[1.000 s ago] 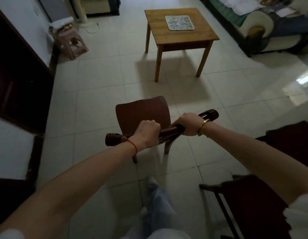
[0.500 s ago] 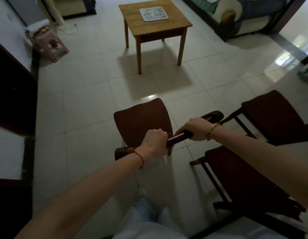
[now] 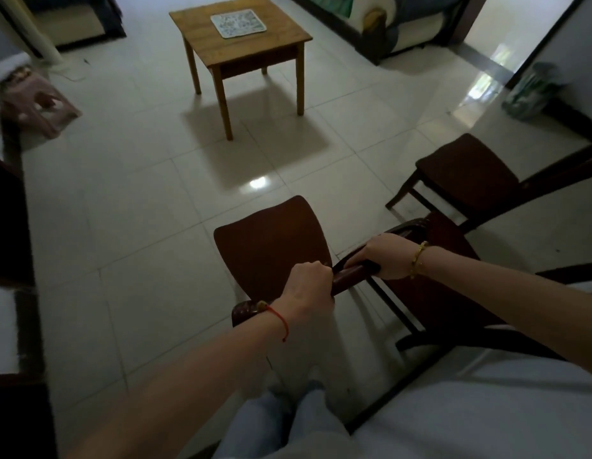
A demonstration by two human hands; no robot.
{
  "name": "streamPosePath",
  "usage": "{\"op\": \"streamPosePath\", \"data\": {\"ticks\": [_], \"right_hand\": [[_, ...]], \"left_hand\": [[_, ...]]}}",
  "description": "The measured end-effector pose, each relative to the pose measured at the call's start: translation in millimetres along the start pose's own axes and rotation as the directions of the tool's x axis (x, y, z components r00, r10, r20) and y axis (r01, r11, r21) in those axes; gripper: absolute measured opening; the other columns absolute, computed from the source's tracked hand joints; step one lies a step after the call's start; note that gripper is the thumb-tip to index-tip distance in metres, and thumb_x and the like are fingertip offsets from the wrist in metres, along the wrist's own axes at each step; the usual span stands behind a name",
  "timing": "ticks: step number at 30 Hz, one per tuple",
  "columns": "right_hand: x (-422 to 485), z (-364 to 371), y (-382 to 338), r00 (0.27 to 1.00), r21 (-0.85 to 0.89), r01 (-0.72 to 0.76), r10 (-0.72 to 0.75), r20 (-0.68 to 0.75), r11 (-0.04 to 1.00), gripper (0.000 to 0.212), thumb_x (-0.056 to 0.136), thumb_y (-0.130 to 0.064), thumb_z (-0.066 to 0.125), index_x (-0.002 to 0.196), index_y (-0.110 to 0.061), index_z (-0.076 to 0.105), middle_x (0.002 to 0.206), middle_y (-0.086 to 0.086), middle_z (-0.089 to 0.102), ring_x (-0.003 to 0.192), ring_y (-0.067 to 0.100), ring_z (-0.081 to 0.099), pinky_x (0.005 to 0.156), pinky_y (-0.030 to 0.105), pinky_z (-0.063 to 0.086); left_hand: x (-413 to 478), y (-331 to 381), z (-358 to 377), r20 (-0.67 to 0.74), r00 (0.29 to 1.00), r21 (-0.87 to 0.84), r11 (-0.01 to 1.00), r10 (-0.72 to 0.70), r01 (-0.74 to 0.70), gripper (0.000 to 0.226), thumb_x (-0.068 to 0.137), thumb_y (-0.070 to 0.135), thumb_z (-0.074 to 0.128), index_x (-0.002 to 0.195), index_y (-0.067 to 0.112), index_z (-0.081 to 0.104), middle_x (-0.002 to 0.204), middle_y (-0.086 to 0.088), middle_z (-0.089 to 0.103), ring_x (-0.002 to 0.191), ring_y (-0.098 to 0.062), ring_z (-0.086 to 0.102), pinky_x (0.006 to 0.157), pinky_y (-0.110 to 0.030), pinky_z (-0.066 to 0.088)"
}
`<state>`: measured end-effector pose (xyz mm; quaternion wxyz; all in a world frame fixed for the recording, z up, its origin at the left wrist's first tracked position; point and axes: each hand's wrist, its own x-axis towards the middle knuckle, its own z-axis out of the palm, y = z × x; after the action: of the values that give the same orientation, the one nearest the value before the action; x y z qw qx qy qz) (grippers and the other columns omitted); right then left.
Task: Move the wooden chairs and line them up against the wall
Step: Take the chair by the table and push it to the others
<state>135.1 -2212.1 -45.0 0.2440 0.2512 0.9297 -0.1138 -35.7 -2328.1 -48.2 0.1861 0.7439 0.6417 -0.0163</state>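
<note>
My left hand and right hand: both grips closed round top rail of chair, seat pointing away over floor. Second chair touching on right, third chair beyond it by wall. Table far ahead; stool far left.

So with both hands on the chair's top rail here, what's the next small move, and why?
Probably swing the held chair rightward to sit beside the second chair. Left hand and right hand grip its top rail, and it stands angled, apart from that chair.
</note>
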Motion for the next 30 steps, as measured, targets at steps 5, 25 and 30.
{"op": "streamPosePath", "data": {"ticks": [5, 25, 30], "right_hand": [[-37, 27, -14, 0.999, -0.003, -0.044, 0.044, -0.007, 0.999, 0.053, 0.088, -0.02, 0.059, 0.135, -0.043, 0.053, 0.096, -0.008, 0.073, 0.08, 0.009, 0.066, 0.07, 0.024, 0.05], [-74, 34, -18, 0.981, 0.184, -0.14, 0.111, 0.159, 0.973, 0.099, 0.068, -0.065, 0.074, 0.15, -0.029, 0.034, 0.151, -0.001, 0.043, 0.14, 0.02, 0.034, 0.115, 0.037, 0.028], [-74, 21, -20, 0.97, 0.438, -0.212, 0.244, -0.018, 0.874, 0.084, 0.079, -0.073, 0.051, 0.148, -0.027, 0.038, 0.149, -0.001, 0.046, 0.139, 0.014, 0.038, 0.105, 0.02, 0.028]], "left_hand": [[-29, 28, 14, 0.011, 0.997, 0.015, 0.997, 0.07, -0.07, 0.025, 0.082, 0.029, 0.068, 0.097, 0.01, 0.074, 0.076, -0.003, 0.068, 0.057, -0.02, 0.056, 0.056, -0.028, 0.039], [-19, -41, 9, -0.062, 0.978, -0.306, 0.929, 0.2, -0.209, 0.086, 0.087, 0.066, 0.055, 0.156, 0.023, 0.027, 0.16, -0.003, 0.035, 0.149, -0.022, 0.025, 0.119, -0.031, 0.009], [-4, -76, -23, -0.11, 0.962, -0.323, 0.906, 0.25, -0.273, 0.089, 0.088, 0.05, 0.068, 0.158, 0.025, 0.019, 0.165, 0.001, 0.02, 0.152, -0.018, 0.012, 0.124, -0.04, 0.011]]}}
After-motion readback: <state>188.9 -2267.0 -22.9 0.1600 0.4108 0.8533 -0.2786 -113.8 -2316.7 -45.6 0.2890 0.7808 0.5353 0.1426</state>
